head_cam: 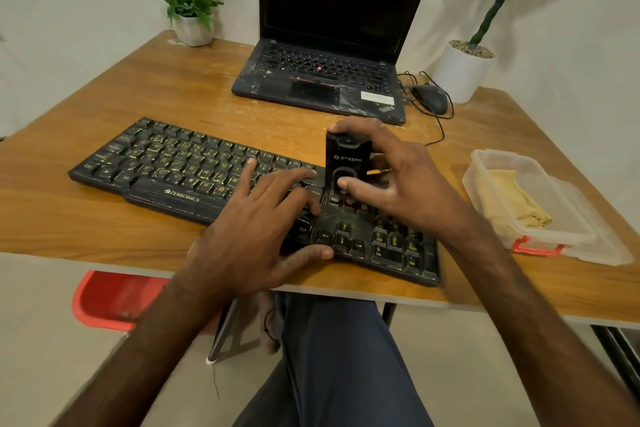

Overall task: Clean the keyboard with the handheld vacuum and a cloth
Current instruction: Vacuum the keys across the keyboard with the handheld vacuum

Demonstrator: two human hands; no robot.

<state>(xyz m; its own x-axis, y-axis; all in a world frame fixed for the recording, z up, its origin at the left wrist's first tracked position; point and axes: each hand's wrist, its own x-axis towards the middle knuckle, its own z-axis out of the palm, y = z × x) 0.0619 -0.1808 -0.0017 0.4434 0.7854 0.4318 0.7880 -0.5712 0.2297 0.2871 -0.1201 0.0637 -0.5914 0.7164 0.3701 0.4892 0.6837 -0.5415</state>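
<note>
Right hand grips vacuum upright on keyboard — left hand rests beside.

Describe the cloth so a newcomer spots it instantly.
On the table, right of the keyboard, sits a clear tub with a red clip. The cloth lies inside it: crumpled, pale yellow, the only fabric on the table.
</note>
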